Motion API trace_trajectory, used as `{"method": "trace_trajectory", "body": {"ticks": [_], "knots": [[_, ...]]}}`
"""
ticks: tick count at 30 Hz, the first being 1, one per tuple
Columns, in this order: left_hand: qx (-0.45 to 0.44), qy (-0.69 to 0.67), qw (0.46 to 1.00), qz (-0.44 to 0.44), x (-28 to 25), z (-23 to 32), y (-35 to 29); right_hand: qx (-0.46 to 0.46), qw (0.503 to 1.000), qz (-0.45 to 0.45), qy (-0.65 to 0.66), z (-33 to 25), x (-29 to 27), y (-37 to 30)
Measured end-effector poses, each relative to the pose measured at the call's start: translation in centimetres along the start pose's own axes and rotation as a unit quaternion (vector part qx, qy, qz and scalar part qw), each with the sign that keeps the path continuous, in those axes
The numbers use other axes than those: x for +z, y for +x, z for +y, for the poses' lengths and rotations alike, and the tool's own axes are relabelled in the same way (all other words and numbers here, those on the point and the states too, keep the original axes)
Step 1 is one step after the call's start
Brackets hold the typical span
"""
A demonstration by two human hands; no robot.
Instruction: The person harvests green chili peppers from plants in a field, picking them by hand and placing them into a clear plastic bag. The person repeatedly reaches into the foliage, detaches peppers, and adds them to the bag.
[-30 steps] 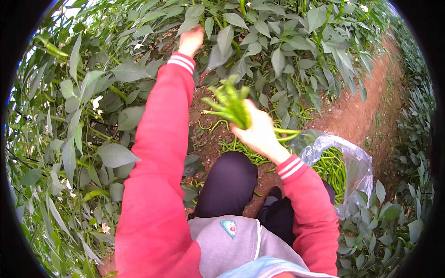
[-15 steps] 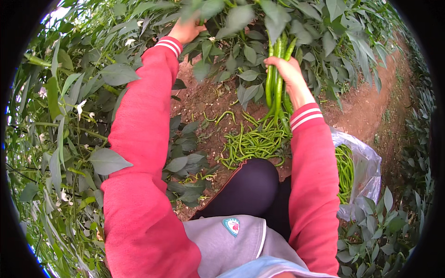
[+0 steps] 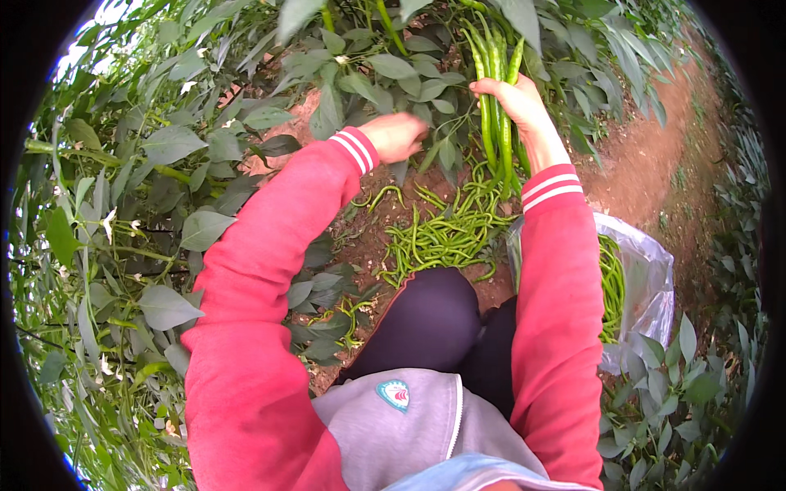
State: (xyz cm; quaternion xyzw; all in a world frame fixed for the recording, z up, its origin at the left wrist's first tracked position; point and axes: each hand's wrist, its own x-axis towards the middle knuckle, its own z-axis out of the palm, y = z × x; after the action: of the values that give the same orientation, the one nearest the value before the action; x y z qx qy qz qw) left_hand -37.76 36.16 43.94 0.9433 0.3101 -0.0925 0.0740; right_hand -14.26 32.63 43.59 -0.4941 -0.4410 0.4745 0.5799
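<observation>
A bunch of long green chili peppers (image 3: 494,135) is gripped in my right hand (image 3: 514,100), thumb across the front. The peppers stick out above and below the fist, in front of leafy pepper plants (image 3: 393,65). My left hand (image 3: 396,137) is lower and to the left, in front of the leaves, its back turned up. Motion smears its fingers, so whether anything is in them cannot be made out. Below both hands, a pile of picked green chili peppers (image 3: 442,237) lies on the soil just beyond my knee.
A clear plastic bag (image 3: 647,282) holding more green peppers stands beside my right forearm. Dense pepper plants (image 3: 123,237) with white flowers crowd the left side. A bare soil path (image 3: 655,155) runs along the right, with more plants (image 3: 655,409) at lower right.
My left hand has come out of the foliage, down and to the right toward my right hand. The right hand still holds the bunch, slightly higher in view.
</observation>
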Motion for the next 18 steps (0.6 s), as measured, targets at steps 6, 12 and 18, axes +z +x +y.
{"method": "trace_trajectory", "body": {"ticks": [6, 12, 18], "knots": [[-0.299, 0.096, 0.944, -0.099, 2.1, -6.7, 0.0, -0.026, 1.000, -0.006, -0.016, -0.1, -1.8, 0.0], [-0.309, 0.046, 0.932, 0.182, 2.3, -12.7, -0.5, 0.015, 1.000, -0.003, 0.019, 0.4, -2.2, 0.5], [-0.258, -0.294, 0.897, 0.208, 2.5, -14.3, 3.1, 0.023, 1.000, 0.004, 0.004, 0.3, -3.5, 0.8]]}}
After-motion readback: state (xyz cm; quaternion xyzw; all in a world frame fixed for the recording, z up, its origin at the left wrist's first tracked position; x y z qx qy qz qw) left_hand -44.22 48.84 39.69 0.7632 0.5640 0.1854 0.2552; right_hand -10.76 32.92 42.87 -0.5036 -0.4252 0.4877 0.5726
